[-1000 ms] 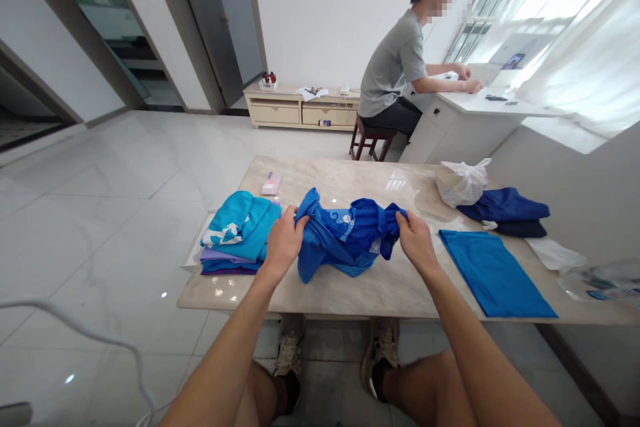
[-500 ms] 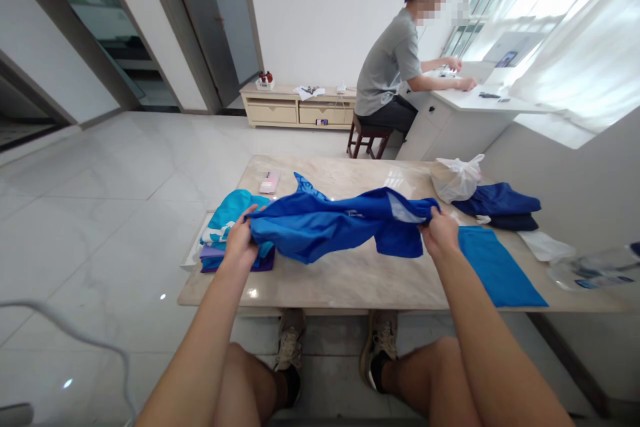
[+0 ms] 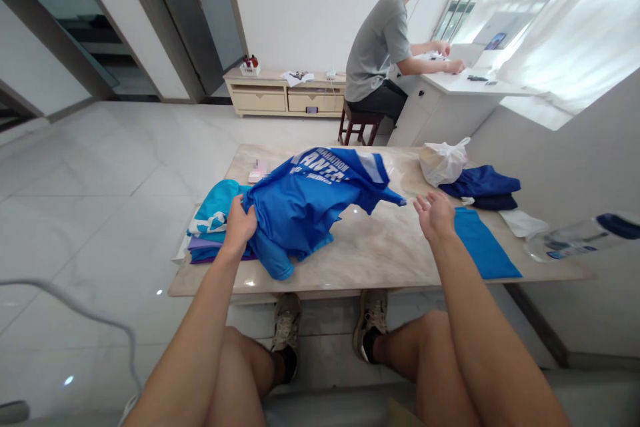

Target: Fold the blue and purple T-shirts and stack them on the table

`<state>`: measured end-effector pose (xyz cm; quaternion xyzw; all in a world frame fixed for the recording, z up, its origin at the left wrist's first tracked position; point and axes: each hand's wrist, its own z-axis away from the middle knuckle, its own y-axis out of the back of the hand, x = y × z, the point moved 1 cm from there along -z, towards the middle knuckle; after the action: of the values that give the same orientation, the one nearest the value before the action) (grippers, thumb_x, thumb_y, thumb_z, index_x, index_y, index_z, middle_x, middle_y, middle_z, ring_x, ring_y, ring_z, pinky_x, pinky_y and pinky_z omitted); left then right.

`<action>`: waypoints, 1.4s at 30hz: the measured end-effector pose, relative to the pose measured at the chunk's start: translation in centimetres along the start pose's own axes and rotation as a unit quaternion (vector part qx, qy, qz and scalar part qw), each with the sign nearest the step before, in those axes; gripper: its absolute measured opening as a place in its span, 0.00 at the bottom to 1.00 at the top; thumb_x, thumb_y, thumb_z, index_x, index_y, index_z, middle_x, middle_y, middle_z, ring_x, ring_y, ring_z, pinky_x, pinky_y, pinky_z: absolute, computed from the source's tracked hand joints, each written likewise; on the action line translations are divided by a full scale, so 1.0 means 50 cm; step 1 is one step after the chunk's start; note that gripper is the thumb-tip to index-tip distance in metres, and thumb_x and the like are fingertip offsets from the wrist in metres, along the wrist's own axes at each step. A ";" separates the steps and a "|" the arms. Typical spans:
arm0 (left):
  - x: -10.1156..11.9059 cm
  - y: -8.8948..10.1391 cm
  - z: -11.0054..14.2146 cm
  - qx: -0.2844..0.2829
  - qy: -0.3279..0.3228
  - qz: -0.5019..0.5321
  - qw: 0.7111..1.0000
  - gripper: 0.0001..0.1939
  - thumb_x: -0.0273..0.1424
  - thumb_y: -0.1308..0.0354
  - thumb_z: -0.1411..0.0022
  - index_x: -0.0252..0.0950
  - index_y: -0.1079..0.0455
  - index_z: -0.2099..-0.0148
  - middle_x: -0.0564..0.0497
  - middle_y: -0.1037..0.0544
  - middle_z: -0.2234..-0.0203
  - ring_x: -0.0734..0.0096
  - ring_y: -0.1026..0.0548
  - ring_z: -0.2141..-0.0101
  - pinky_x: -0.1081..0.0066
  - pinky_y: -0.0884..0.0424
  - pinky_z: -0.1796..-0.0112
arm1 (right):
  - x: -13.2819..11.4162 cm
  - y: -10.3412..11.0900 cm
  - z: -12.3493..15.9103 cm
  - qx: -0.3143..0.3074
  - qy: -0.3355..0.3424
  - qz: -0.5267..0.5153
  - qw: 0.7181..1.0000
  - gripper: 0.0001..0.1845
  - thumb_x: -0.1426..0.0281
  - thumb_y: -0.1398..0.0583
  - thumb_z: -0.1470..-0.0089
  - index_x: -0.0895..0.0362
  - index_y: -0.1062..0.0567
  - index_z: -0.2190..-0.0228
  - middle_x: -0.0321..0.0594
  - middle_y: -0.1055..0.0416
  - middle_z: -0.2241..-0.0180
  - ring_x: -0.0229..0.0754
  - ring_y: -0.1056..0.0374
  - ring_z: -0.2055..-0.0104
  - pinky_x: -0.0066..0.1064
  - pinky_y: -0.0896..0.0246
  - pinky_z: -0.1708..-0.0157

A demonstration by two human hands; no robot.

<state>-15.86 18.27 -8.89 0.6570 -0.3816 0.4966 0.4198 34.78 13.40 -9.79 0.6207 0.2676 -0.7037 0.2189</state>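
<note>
A blue T-shirt (image 3: pixel 310 203) with white lettering spreads in loose folds above the table (image 3: pixel 370 260). My left hand (image 3: pixel 241 223) is closed on its left side. To the right, my right hand (image 3: pixel 435 215) is open, fingers apart, just short of the shirt's pointed right tip. A stack of folded clothes (image 3: pixel 213 213), turquoise, white-patterned and purple, lies beside my left hand. Next to my right wrist is a flat, folded blue cloth (image 3: pixel 485 247).
At the right of the table are a white plastic bag (image 3: pixel 444 161), dark blue garments (image 3: pixel 483 187), a white paper (image 3: pixel 523 222) and a clear bottle (image 3: pixel 585 237) on its side. A pink packet (image 3: pixel 257 173) lies at the back left. Another person (image 3: pixel 377 47) sits at a white desk.
My right hand has let go of the shirt and opened. The shirt's right end has swung away and its lettering now shows. My left hand keeps its hold.
</note>
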 end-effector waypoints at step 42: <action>0.071 -0.159 0.238 -0.529 -0.114 -0.436 0.719 0.23 0.36 0.48 0.21 0.40 0.27 0.30 0.36 0.16 0.44 0.45 0.17 0.44 0.58 0.24 0.47 | 0.128 -0.197 0.227 -0.359 0.156 0.657 0.645 0.27 0.61 0.47 0.24 0.63 0.27 0.35 0.61 0.30 0.34 0.59 0.32 0.34 0.44 0.37 0.37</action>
<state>-3.83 9.75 -8.64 0.4734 -0.2984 -0.1026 0.8224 19.02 13.70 -14.14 0.6070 0.0520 -0.1168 0.7844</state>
